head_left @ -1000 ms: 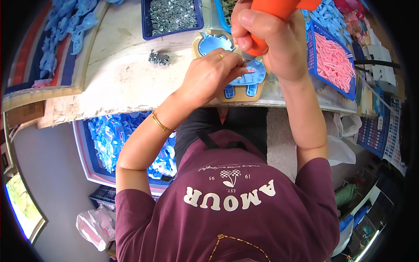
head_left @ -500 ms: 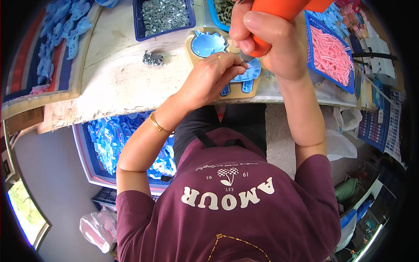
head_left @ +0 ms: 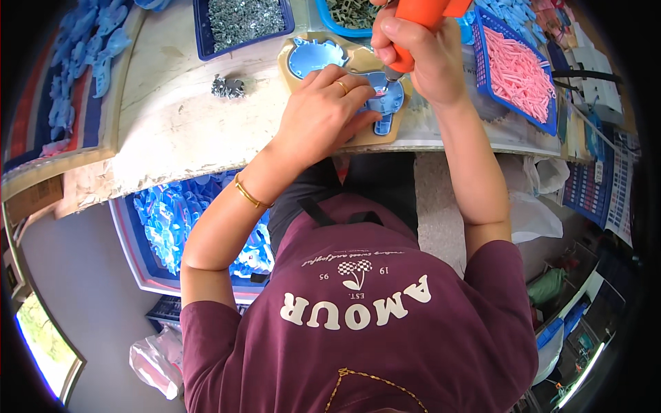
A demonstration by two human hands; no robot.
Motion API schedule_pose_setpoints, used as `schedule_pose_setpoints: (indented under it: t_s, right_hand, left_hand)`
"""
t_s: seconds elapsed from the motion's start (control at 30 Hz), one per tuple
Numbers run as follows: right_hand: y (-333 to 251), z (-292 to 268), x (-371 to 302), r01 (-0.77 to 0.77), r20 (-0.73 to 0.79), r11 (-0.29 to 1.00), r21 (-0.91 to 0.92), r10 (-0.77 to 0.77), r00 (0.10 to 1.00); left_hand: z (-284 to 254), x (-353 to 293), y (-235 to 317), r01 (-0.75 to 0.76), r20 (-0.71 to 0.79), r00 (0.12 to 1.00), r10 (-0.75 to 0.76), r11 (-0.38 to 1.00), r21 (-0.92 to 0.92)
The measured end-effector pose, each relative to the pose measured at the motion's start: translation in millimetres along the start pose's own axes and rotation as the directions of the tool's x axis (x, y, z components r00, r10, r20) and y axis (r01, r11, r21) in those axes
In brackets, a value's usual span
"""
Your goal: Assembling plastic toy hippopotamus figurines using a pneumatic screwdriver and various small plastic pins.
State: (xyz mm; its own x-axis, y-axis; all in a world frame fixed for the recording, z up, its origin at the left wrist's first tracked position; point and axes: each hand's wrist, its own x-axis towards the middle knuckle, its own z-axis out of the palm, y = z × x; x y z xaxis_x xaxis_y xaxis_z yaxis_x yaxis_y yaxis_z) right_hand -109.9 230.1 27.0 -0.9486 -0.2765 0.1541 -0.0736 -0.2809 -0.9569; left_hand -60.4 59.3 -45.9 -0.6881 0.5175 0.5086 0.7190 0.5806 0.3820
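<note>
A tan jig board (head_left: 297, 77) lies on the worn white workbench (head_left: 165, 131), with blue plastic parts set in it. My left hand (head_left: 323, 113) rests flat on the near blue part (head_left: 385, 103), pressing it down. My right hand (head_left: 420, 58) grips an orange-handled screwdriver (head_left: 421, 15) upright, its metal tip down on that same part beside my left fingers. A second blue part (head_left: 313, 56) sits in the jig farther back.
A dark blue tray of small metal screws (head_left: 241, 17) stands at the back, a small heap of screws (head_left: 227, 86) near it. A blue basket of pink pieces (head_left: 520, 69) is at the right. Blue parts fill a bin (head_left: 169, 220) under the bench and a pile (head_left: 76, 62) at left.
Both hands stay on the jig; my left hand has shifted slightly and flattened over the blue part while the screwdriver tip stays on it.
</note>
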Motion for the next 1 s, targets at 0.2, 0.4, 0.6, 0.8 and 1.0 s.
schedule_pose_setpoints:
  t_s: [0.2,0.4,0.6,0.8,1.0]
  right_hand:
    - [6.6,-3.0,-2.1,0.018,-0.026,1.0,-0.006,-0.018,0.999]
    - [9.1,-3.9,-1.0,0.009,0.003,1.0,0.018,-0.01,1.0]
    - [26.2,-4.8,0.3,0.108,0.008,0.991,0.077,-0.109,0.994]
    - [22.7,-1.8,-0.1,0.084,0.073,0.996,-0.005,-0.084,0.994]
    - [-4.2,5.5,1.4,0.051,0.051,0.995,-0.089,-0.047,0.998]
  left_hand:
    - [8.4,-3.8,-2.2,-0.007,0.016,1.0,0.006,0.999,0.039]
    - [8.9,-5.3,-2.9,0.006,0.017,1.0,-0.007,0.999,0.048]
    - [9.9,-5.7,-1.9,0.035,0.028,0.999,-0.036,0.999,0.027]
    - [9.8,-5.9,0.7,0.048,0.008,0.999,-0.048,0.999,0.005]
    - [11.7,-8.1,-1.0,0.057,0.013,0.998,-0.057,0.998,0.014]
